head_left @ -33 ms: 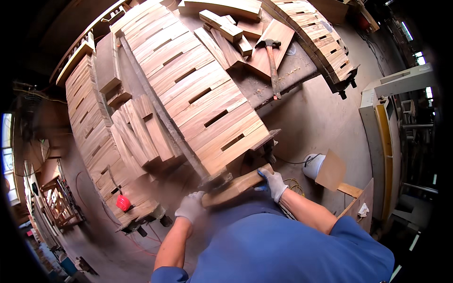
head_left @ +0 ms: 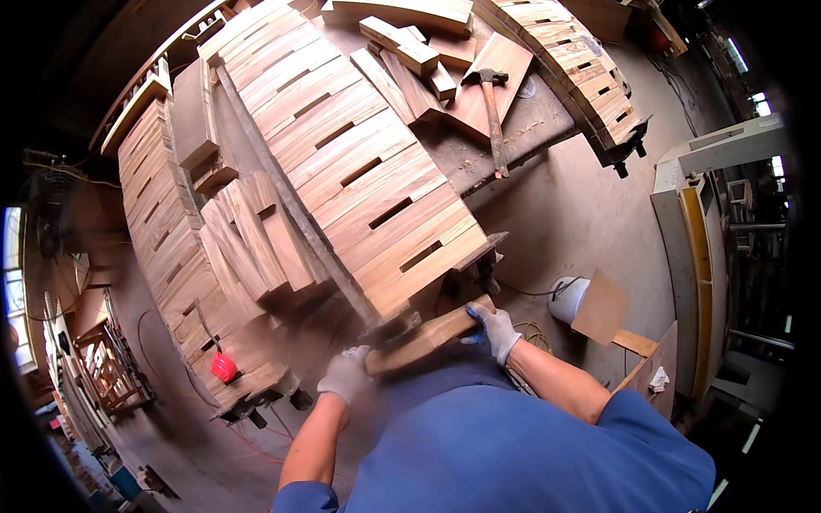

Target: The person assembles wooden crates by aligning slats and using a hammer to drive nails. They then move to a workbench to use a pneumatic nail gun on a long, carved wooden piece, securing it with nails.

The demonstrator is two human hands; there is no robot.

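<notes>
A person in a blue shirt (head_left: 513, 453) is holding a short wooden board (head_left: 428, 335) just below the middle of the frame. Both hands are wearing light gloves. The left hand (head_left: 346, 374) is gripping the lower left end of the board. The right hand (head_left: 494, 328) is gripping the upper right end. The board is tilting, with its right end higher.

Just above the board, a big row of wooden slats (head_left: 359, 162) is running up toward the top left. More slats are lying in a stack (head_left: 171, 239) on the left side. A hammer (head_left: 492, 111) is lying on the worktop (head_left: 505, 145) near the top, beside some loose wood blocks (head_left: 410, 51). A white bucket (head_left: 566, 299) is sitting on the floor at the right, next to a piece of cardboard (head_left: 600, 306). A small red thing (head_left: 223, 368) is showing at the lower left.
</notes>
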